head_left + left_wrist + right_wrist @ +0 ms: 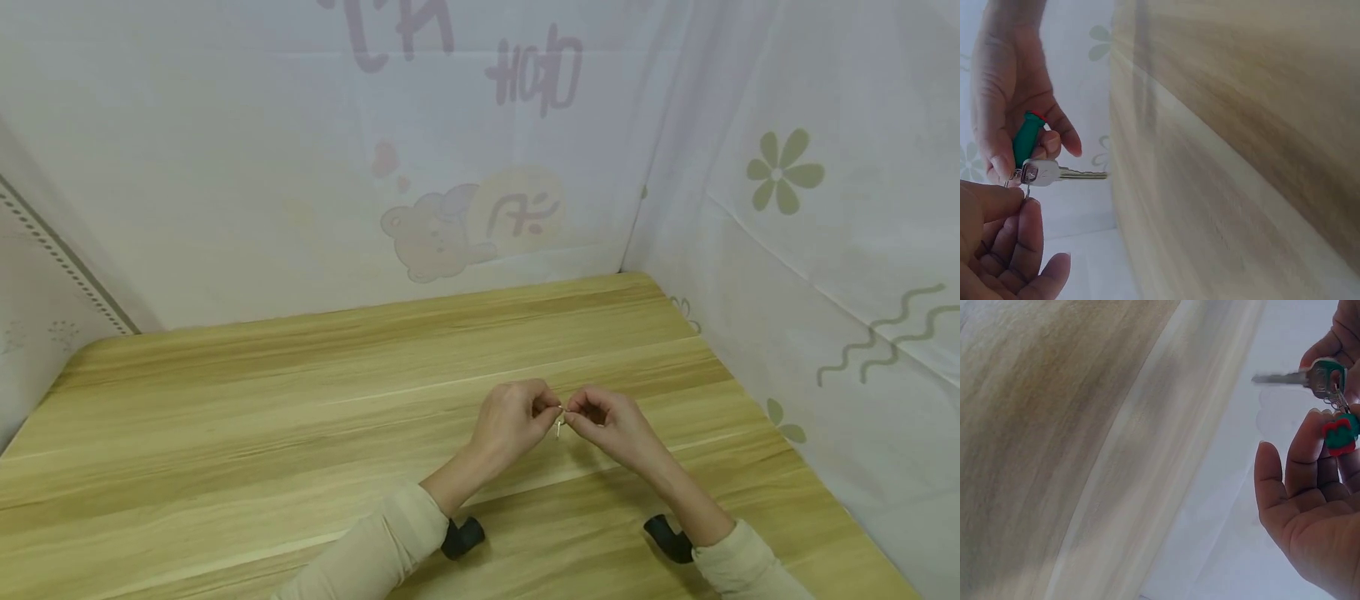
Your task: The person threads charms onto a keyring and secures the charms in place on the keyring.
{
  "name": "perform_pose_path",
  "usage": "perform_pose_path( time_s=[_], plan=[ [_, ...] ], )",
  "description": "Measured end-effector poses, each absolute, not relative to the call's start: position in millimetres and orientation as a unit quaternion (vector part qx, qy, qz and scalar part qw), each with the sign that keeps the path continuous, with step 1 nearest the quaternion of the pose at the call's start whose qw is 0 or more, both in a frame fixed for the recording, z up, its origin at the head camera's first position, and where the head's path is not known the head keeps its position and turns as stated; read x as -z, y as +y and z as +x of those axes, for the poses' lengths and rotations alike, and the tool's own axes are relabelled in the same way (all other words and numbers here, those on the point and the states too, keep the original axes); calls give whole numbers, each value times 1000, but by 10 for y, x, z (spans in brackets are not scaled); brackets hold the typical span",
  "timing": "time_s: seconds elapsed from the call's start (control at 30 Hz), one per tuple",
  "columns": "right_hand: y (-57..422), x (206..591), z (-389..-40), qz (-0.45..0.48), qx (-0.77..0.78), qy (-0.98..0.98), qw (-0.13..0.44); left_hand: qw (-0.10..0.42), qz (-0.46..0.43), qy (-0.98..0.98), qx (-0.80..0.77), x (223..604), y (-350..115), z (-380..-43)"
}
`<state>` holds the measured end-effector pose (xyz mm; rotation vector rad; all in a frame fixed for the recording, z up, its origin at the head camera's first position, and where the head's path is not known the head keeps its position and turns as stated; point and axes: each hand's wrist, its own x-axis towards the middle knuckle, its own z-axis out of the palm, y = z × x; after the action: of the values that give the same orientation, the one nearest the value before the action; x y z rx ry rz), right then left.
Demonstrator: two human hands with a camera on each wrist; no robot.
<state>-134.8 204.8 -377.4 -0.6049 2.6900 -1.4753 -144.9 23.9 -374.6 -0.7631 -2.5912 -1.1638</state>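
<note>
Over the wooden table, both hands meet at a small key ring. A silver key hangs from the ring between them, its blade pointing down toward the tabletop. My left hand pinches the metal ring with thumb and fingertip. Opposite it, my right hand holds a green charm with a red end, its thumb and finger close to the ring. In the right wrist view the charm's red end shows by the right fingers, and the key head has a green edge.
A black curved piece sits at the left wrist and a similar black piece at the right. White printed cloth stands behind the table, and another cloth wall runs along its right side.
</note>
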Motion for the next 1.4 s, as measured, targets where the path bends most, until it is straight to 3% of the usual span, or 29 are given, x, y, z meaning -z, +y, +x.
perform_pose_path(
  time_s=[0.3,0.83,0.97,1.2,1.4],
  plan=[
    [2043,3779,-1352,-204,452,869,0,172,-311,-873,334,3737,233,-1412],
    [2031,3761,-1340,-203,459,865,3,113,-254,-862,424,3744,196,-1440],
    [2020,3752,-1342,-200,446,872,-3,120,-264,-871,397,3746,194,-1438],
    [2001,3744,-1352,-218,430,876,-14,178,-308,-876,325,3745,191,-1419],
    [1987,3753,-1353,-215,427,878,-19,143,-285,-876,362,3737,169,-1423]
  ],
)
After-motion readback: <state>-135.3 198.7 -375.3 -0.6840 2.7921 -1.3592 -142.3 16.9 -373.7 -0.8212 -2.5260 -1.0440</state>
